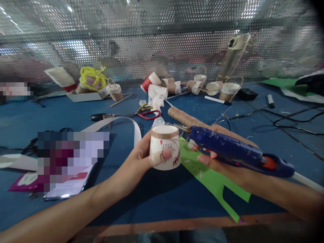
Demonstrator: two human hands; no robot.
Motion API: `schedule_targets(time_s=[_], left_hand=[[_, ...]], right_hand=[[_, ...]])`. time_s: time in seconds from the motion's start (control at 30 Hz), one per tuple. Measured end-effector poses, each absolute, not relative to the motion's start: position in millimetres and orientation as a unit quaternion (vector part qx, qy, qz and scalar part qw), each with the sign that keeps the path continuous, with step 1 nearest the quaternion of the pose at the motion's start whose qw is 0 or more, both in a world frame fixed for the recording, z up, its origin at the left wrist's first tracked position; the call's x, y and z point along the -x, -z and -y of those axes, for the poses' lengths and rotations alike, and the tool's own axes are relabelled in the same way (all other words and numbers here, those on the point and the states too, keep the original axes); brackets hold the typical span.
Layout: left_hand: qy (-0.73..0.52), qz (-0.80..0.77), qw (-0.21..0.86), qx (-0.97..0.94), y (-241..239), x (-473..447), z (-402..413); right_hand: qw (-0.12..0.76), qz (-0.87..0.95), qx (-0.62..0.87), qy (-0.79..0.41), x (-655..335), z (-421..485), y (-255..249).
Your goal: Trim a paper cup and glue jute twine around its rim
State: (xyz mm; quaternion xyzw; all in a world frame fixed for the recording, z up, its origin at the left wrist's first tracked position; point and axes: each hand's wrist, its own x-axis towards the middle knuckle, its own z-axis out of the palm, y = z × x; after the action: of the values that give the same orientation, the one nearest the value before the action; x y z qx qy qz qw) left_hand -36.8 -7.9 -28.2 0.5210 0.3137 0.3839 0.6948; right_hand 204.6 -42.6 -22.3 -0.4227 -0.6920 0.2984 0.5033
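Note:
My left hand (pixel 154 153) is wrapped round a white paper cup (pixel 165 160), its thumb across the printed front. Several turns of brown twine (pixel 164 134) circle the cup just under its rim. In my right hand (pixel 215 157) is a blue glue gun (pixel 227 145), its metal nozzle close to the twine band at the cup's right edge; whether they touch, I cannot tell. A strand of twine runs from the cup toward my right fingers. Behind the glue gun lies a roll of twine (pixel 186 116).
Scissors (pixel 149 114) and white lace (pixel 158 101) lie beyond the cup. Several twine-wrapped cups (pixel 194 86) stand or lie along the back. A green sheet (pixel 207 172) lies under my right hand, a phone (pixel 69 184) at left. Black cables (pixel 278 123) cross the right side.

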Motion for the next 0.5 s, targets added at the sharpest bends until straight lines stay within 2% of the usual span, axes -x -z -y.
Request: schedule_targets(time_s=[0.27,0.5], left_hand=[[-0.413,-0.308,0.665,-0.541,25.3,38.2,10.3],[-0.419,-0.281,0.662,-0.554,31.0,42.1,10.0]], right_hand=[[0.487,0.733,0.385,-0.278,-211.2,41.5,19.0],[0.427,0.777,0.410,-0.214,-223.2,41.5,23.5]])
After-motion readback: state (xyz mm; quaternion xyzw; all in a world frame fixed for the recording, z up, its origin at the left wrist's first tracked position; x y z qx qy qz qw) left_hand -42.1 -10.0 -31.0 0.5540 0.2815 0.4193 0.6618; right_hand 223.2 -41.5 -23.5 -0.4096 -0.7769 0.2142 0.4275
